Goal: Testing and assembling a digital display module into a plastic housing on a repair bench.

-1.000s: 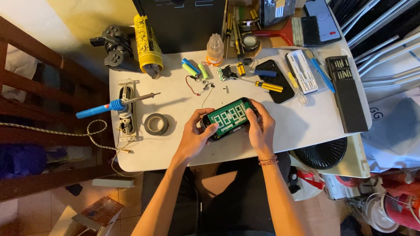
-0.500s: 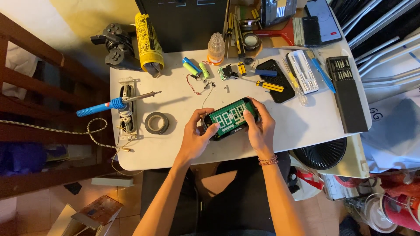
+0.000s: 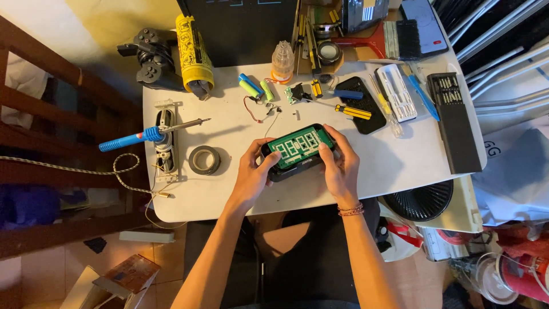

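Both hands clamp an opened black device with a green circuit board [image 3: 298,150] at the white table's [image 3: 389,166] centre, left hand [image 3: 251,174] at nine o'clock, right hand [image 3: 338,166] at three, fingers pressed around its ends, seemingly steadying it.

both forearms are stretched forward over the lap. the left hand [image 3: 251,174] and right hand [image 3: 341,166] are curled inward, thumbs raised on top.

On the worktop [image 3: 400,166], the opened device [image 3: 300,150] lies near the front edge, between the left hand [image 3: 254,174] and right hand [image 3: 340,169]. Left of it sits a tape roll [image 3: 204,159], with a soldering iron [image 3: 146,136] farther left. Behind it lie batteries [image 3: 254,87] and screwdrivers [image 3: 353,110]; a bit case [image 3: 454,120] lies far right.
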